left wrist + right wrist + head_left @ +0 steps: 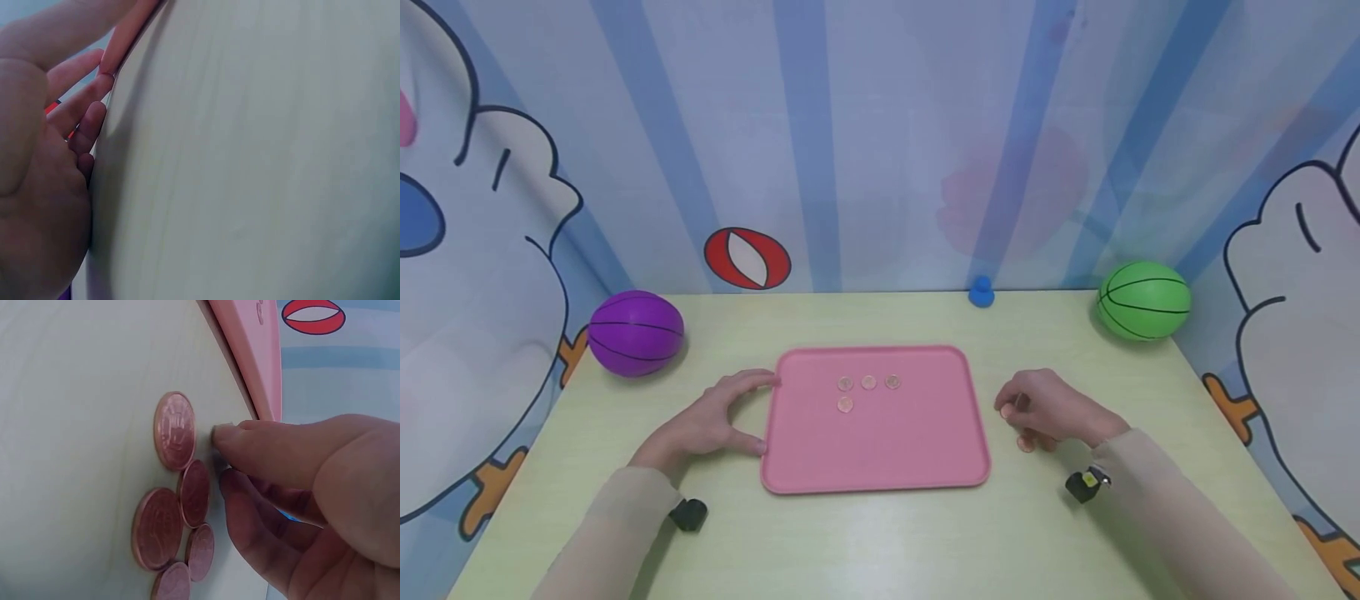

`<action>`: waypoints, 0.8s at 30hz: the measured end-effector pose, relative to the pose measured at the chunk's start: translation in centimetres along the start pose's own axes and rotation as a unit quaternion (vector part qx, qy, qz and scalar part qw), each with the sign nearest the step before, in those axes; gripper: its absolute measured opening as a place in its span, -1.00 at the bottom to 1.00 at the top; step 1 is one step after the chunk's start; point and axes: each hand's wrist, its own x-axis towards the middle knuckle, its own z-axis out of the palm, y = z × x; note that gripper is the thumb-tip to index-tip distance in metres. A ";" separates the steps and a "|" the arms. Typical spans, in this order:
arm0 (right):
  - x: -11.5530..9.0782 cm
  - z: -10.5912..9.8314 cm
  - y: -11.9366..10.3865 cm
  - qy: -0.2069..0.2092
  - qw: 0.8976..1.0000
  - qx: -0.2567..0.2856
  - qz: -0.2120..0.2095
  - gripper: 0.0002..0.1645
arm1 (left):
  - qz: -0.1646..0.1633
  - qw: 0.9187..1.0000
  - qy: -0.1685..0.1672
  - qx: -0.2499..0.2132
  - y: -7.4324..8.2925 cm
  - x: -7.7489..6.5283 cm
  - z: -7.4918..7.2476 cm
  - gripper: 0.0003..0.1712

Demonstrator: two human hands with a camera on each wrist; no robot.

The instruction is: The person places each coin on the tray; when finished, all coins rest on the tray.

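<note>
A pink tray [880, 454] lies on the table with several small coins on it; one is a coin [846, 405] below a row of three. At the tray's left rim, my left hand [703, 429] rests with thumb and fingers spread apart, fingertips touching the edge. To the right of the tray, my right hand [1045, 408] is lowered to the tabletop with bent fingers. Several copper coins [157, 529] lie clustered beside it in the right wrist view. Its thumb and a finger come close together just past the top coin [175, 431]; I cannot tell whether they pinch one.
A purple ball [636, 333] sits at the table's back left, a green ball [1144, 301] at the back right. Between them, by the rear edge, stands a small blue object [981, 292]. A printed curtain [880, 150] rises behind the table [880, 550].
</note>
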 end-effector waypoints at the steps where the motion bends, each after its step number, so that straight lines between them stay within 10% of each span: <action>1: 0.0 -0.1 0.0 0.000 1.000 0.001 -0.001 -0.74 | -0.001 1.000 0.000 0.000 0.0 0.0 0.0 0.18; 16: 0.1 -0.2 -0.3 -0.006 1.000 -0.017 0.013 -0.94 | -0.011 1.000 -0.001 -0.001 0.0 -0.1 0.0 0.21; 24: 0.2 0.0 -0.5 0.030 1.000 0.004 -0.002 -0.73 | -0.017 1.000 -0.003 0.001 0.0 0.0 0.1 0.21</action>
